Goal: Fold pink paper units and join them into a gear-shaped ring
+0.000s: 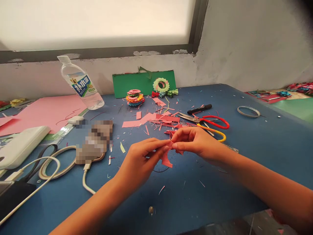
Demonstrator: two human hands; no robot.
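Note:
Between my two hands, above the blue table (186,202), is a folded pink paper piece (167,160) with a notched lower end. My left hand (144,155) pinches it between thumb and fingers from the left. From the right, the thumb and forefinger of my right hand (193,140) are closed on its upper edge. My fingers hide part of the fold. Just behind lie pink paper strips and clippings (146,119). Red- and yellow-handled scissors (216,121) rest beyond my right hand, partly covered by it.
A black marker (199,109) lies beside the scissors. Tape rolls (248,111) sit right and left. Stacked paper rings (134,98) stand before a green board (122,85). On the left are a tilted water bottle (81,86), pink sheets (53,109), a power bank (26,143) and a cabled phone (95,143).

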